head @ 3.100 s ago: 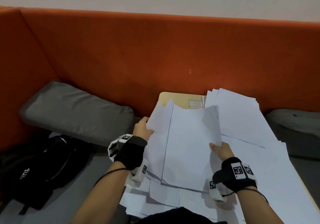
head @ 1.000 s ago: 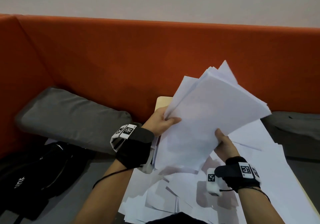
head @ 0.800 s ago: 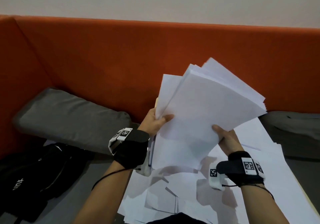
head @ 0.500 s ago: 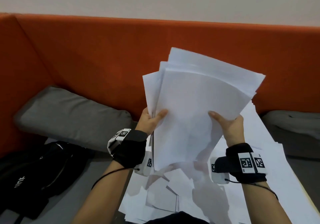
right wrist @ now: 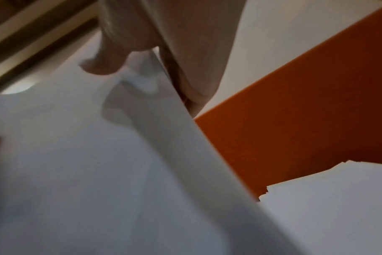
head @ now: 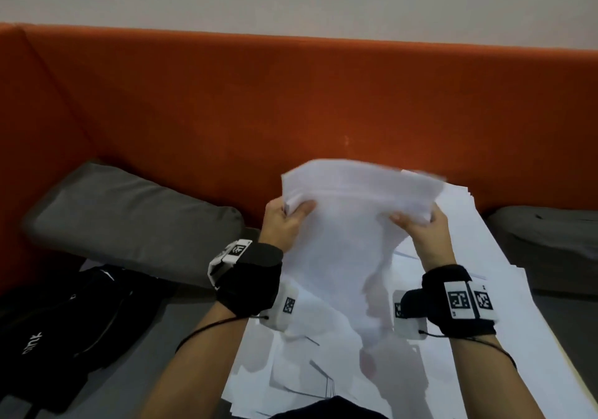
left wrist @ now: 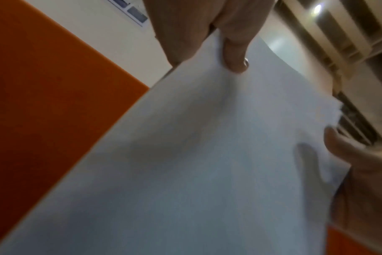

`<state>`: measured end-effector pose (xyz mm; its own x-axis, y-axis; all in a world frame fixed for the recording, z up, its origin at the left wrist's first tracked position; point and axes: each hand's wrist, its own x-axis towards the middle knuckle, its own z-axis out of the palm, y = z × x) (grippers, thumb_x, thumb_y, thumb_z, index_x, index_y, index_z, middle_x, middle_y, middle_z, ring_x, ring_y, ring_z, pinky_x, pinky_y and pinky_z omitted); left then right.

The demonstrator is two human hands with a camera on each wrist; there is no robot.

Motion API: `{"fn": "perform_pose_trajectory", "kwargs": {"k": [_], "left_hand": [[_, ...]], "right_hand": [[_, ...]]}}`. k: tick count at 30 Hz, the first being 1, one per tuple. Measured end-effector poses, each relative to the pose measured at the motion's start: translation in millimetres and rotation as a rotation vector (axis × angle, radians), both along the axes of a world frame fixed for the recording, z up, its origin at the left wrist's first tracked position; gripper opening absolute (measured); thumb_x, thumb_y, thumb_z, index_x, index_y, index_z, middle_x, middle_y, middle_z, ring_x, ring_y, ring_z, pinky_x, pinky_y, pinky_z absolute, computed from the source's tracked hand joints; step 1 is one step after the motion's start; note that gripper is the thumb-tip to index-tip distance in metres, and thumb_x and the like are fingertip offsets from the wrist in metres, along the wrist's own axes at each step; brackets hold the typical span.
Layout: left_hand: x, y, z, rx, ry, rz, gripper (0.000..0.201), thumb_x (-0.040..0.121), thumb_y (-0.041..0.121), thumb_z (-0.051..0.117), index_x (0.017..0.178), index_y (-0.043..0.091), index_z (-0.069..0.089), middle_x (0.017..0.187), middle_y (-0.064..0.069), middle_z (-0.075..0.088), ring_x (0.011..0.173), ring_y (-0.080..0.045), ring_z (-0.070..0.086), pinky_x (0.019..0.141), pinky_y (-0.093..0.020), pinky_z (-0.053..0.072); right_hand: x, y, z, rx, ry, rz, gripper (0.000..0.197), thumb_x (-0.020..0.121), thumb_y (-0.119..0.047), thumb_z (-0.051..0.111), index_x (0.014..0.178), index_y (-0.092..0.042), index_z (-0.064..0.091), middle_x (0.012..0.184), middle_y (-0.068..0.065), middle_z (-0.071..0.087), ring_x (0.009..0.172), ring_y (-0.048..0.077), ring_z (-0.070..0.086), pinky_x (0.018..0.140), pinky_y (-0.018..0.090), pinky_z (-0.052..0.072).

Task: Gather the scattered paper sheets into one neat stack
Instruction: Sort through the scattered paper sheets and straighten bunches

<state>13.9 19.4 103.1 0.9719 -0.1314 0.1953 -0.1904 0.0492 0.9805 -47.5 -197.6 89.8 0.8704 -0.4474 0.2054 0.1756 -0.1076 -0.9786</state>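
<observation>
Bare forearms, lower centre of the head view. Each wrist carries a black band [head: 249, 276] with white blocks [head: 408, 318] bearing black-and-white square markers [head: 459, 300]. A thin black cable [head: 207, 329] runs from each band along the forearm. Dark clothing [head: 326, 413] shows at bottom edge.

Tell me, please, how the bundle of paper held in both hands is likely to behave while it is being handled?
The bundle of paper looks floppy: it sags between the left hand and right hand. Its edges are fanned unevenly, so sheets may slide apart. It probably needs tapping square against the sheet-covered table.
</observation>
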Motion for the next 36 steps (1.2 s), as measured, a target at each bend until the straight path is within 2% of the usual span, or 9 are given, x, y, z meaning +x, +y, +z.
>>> {"fn": "perform_pose_trajectory", "kwargs": {"k": [3,10,16,19,22,27,31,33,36], "left_hand": [[2.9,-1.8,29.9,-0.091,-0.077,0.002,0.017,0.085,-0.001,0.060,0.084,0.016,0.064,0.064,0.022,0.069,0.064,0.007,0.064,0.069,-0.018,0.053],[-1.9,-5.9,52.9,-0.121,-0.186,-0.061,0.019,0.086,0.001,0.060,0.091,0.019,0.063,0.074,0.022,0.070,0.076,0.004,0.066,0.072,-0.015,0.054],[-7.0,-2.4,24.1,-0.026,-0.122,-0.113,0.027,0.084,0.007,0.064,0.105,0.024,0.059,0.102,0.009,0.066,0.099,-0.011,0.065,0.090,-0.031,0.053],[-9.6,-0.5,21.6,-0.023,-0.084,-0.115,0.028,0.086,0.002,0.060,0.097,0.027,0.057,0.094,0.015,0.063,0.083,0.006,0.065,0.080,-0.017,0.054],[-11.4,-2.4,22.9,-0.039,-0.037,-0.025,0.018,0.090,0.004,0.056,0.093,0.021,0.056,0.086,0.014,0.061,0.078,0.002,0.060,0.071,-0.014,0.053],[-5.0,-3.9,43.9,-0.079,-0.091,-0.009,0.017,0.091,0.007,0.054,0.104,0.017,0.059,0.099,-0.002,0.066,0.099,-0.025,0.064,0.093,-0.041,0.050],[-0.6,-2.0,39.5,-0.077,-0.149,-0.065,0.028,0.088,0.002,0.057,0.110,0.020,0.056,0.102,0.004,0.065,0.096,-0.015,0.063,0.092,-0.035,0.050],[-1.2,1.6,27.1,-0.051,-0.130,-0.080,0.031,0.088,0.000,0.057,0.110,0.022,0.056,0.102,0.006,0.065,0.095,-0.011,0.064,0.088,-0.031,0.052],[-0.2,7.0,7.9,-0.060,-0.043,-0.054,0.030,0.087,0.000,0.059,0.103,0.025,0.057,0.095,0.008,0.065,0.082,0.001,0.065,0.077,-0.022,0.055]], "right_hand": [[2.8,-0.2,8.1,0.019,0.014,0.010,0.021,0.077,-0.001,0.070,0.085,-0.019,0.065,0.068,-0.022,0.071,0.065,-0.008,0.065,0.065,0.015,0.051],[3.0,15.4,16.5,0.090,-0.089,-0.070,0.014,0.084,-0.009,0.065,0.080,-0.022,0.063,0.064,-0.018,0.070,0.060,-0.005,0.064,0.058,0.012,0.051],[2.2,22.2,0.9,0.058,0.025,-0.018,0.019,0.082,-0.009,0.067,0.101,-0.007,0.063,0.082,-0.006,0.065,0.061,-0.005,0.063,0.055,0.009,0.050],[4.2,24.3,-0.6,0.069,0.094,0.001,0.017,0.083,-0.012,0.067,0.099,-0.007,0.063,0.080,-0.003,0.065,0.065,0.007,0.064,0.053,0.010,0.050],[5.2,30.2,6.8,0.068,0.081,-0.040,0.009,0.086,-0.012,0.063,0.094,-0.008,0.062,0.076,-0.003,0.062,0.067,0.011,0.059,0.052,0.008,0.049],[6.0,37.1,30.6,0.035,-0.036,-0.063,0.004,0.089,-0.014,0.059,0.093,-0.013,0.061,0.077,-0.005,0.062,0.069,0.011,0.060,0.065,0.021,0.051],[7.2,33.9,23.7,0.041,-0.065,-0.009,0.019,0.084,-0.014,0.066,0.103,-0.015,0.063,0.088,-0.009,0.066,0.072,-0.003,0.064,0.070,0.017,0.054],[5.2,33.0,10.0,0.007,-0.001,0.012,0.017,0.081,-0.017,0.071,0.095,-0.019,0.062,0.087,-0.008,0.066,0.075,0.002,0.063,0.065,0.015,0.053],[5.3,31.2,-10.1,0.048,0.141,0.015,0.017,0.081,-0.015,0.070,0.095,-0.009,0.061,0.084,-0.003,0.065,0.077,0.014,0.061,0.057,0.013,0.051]]}}
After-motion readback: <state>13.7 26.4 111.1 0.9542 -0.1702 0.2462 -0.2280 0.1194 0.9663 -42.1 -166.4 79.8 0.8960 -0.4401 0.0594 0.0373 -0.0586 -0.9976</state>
